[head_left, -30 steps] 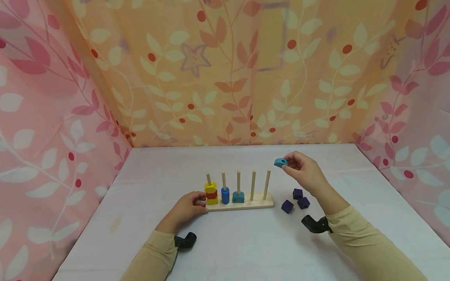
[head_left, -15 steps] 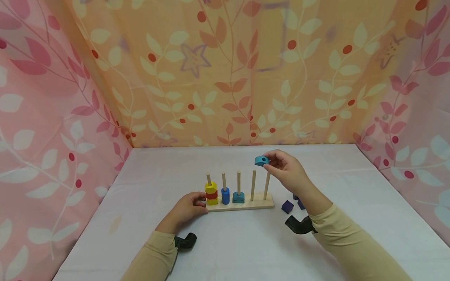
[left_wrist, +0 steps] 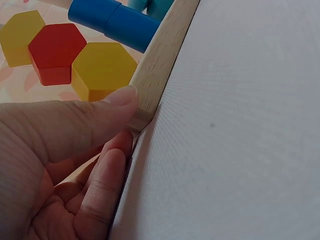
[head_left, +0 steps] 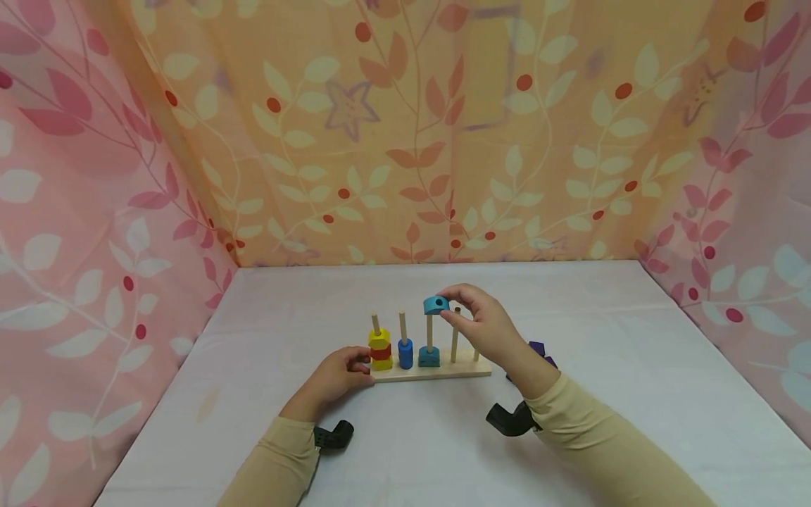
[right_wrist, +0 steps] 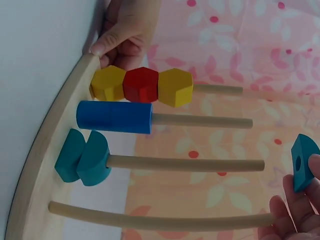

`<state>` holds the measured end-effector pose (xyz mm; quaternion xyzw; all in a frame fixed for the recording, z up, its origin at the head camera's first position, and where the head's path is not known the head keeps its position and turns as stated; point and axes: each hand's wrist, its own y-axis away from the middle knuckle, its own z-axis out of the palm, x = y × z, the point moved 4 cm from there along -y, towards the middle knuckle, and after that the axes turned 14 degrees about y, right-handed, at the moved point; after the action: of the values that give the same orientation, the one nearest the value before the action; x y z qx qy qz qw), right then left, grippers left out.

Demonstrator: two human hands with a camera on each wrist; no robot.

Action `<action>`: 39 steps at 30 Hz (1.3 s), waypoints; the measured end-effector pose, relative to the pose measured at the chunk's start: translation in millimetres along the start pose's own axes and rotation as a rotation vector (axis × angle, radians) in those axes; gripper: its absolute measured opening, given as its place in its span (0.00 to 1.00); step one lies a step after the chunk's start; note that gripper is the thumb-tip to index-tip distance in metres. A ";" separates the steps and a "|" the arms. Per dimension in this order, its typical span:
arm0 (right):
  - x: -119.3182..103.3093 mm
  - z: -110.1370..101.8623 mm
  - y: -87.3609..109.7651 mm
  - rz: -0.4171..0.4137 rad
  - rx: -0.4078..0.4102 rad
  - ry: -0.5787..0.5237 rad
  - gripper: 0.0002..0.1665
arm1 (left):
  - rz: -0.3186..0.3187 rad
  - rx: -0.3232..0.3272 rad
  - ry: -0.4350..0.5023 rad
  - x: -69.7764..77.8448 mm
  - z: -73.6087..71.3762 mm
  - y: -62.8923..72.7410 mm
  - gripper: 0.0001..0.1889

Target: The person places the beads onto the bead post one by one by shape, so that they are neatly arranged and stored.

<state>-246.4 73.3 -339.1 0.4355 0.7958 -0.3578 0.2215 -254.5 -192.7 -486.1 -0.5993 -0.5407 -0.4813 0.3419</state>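
Note:
A wooden peg stand [head_left: 469, 368] with upright pegs sits on the white table. My left hand [head_left: 338, 373] grips its left end, thumb [left_wrist: 122, 95] on the wood and fingers curled beside it. My right hand [head_left: 486, 327] pinches a teal half-round block [head_left: 434, 305] with a hole, held at the top of the third peg; in the right wrist view the block [right_wrist: 303, 161] is apart from the peg tip [right_wrist: 257, 165]. Two teal blocks [right_wrist: 95, 159] sit low on that peg. Blue cylinders [right_wrist: 115, 117] fill part of the second; yellow and red hexagons [right_wrist: 141, 85] stack on the first.
Dark purple blocks [head_left: 537, 348] lie right of the stand, partly hidden behind my right forearm. The two rightmost pegs carry no blocks; my right hand partly covers them. Patterned cloth [head_left: 405, 141] hangs behind the table and along both sides.
My right hand has carried the teal block leftward from the stand's right side to the third peg, lowering slightly at the end. My left hand stays at the stand's left end.

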 end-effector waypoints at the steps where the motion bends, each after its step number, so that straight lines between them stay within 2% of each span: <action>1: -0.1 1.8 -0.4 0.007 -0.003 -0.008 0.12 | -0.004 0.001 0.000 0.0 0.0 0.3 0.26; 8: 5.5 14.1 -4.6 0.082 -0.011 -0.052 0.13 | -0.010 -0.001 -0.006 -2.2 0.5 0.2 0.27; 12: 8.0 18.8 -5.7 0.134 -0.034 -0.062 0.14 | 0.009 -0.005 0.014 -2.7 1.0 -0.1 0.27; 17: 8.9 21.3 -7.3 0.155 -0.047 -0.048 0.13 | 0.023 -0.005 0.024 -2.1 0.6 -0.5 0.27; 25: 9.0 24.0 -6.6 0.177 -0.038 -0.021 0.16 | -0.006 -0.005 0.033 -0.2 0.6 0.0 0.27; 33: 16.0 30.2 -2.7 0.251 0.020 -0.186 0.38 | -0.002 -0.002 0.034 0.0 0.5 -0.1 0.26; 39: 23.5 38.5 1.5 0.311 0.043 -0.269 0.37 | -0.003 -0.011 0.024 0.2 1.0 0.3 0.26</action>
<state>-255.8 57.0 -380.2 0.5062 0.6744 -0.3908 0.3690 -254.0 -191.8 -486.1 -0.5947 -0.5347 -0.4919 0.3442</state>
